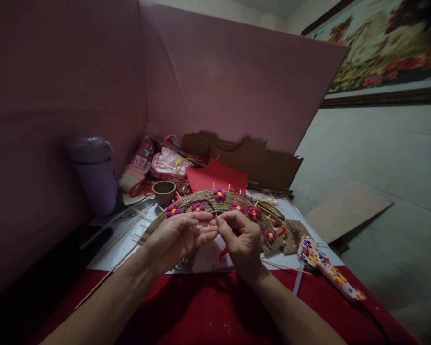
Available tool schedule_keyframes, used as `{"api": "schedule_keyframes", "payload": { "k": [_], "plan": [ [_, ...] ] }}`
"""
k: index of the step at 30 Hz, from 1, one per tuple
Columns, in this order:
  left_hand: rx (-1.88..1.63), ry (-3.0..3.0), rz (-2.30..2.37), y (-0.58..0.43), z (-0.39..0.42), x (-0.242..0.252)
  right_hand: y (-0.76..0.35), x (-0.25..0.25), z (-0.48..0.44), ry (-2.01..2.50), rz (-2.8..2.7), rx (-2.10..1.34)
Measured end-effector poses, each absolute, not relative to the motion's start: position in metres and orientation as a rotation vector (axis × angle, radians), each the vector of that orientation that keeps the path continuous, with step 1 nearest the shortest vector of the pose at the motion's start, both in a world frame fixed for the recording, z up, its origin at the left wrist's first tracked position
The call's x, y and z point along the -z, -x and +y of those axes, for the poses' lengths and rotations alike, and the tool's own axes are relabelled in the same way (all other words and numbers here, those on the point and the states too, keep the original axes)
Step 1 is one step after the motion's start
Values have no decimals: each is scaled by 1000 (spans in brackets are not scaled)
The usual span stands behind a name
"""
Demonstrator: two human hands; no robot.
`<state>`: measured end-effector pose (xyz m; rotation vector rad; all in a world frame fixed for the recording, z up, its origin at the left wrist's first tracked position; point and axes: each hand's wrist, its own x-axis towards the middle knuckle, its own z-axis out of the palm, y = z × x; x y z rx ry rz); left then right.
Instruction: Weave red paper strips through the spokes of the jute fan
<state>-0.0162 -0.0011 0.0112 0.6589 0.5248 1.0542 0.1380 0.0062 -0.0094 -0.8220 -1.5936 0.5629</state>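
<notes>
My left hand (183,237) is turned palm up with its fingers stretched out. Small shiny specks, too small to name, show on its fingers. Thumb and forefinger of my right hand (242,237) pinch together at the left fingertips; whatever they hold is too small to make out. Behind both hands lies an arched, fan-like piece of brown twine (204,197) wound around thin wooden sticks. Several magenta felt flowers (219,193) with yellow centres sit on it. My hands hide part of its lower middle. Below them is a pale cloth with pink spots (211,256).
A flower-patterned glue gun (330,270) lies at the right on the red tablecloth (208,306). Farther back are a small brown cup (164,192), red paper (219,175) and torn cardboard (255,160). A purple container (96,182) stands left; pink panels (230,86) rise behind.
</notes>
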Motion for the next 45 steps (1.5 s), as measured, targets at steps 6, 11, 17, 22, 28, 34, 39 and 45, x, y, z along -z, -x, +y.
{"api": "schedule_keyframes", "payload": {
  "k": [6,11,17,22,28,34,39,45],
  "plan": [
    [-1033,-678,473,18,0,-11,-138,10,7,821,-1565,-543],
    [-1024,-696,424,19,0,-8,-138,10,7,820,-1562,-550],
    [-1031,-696,410,18,0,-7,-139,11,8,815,-1565,-550],
    [-1031,-707,406,19,0,-7,-139,11,6,818,-1579,-536],
    [-1055,-702,463,17,-2,-9,-138,9,6,829,-1593,-502],
    [-1074,-697,498,17,-1,-8,-137,9,7,791,-1604,-529],
    [-1070,-679,517,18,-1,-9,-138,11,7,819,-1612,-497],
    [-1053,-682,505,18,-2,-11,-138,10,7,796,-1611,-506]
  ]
}}
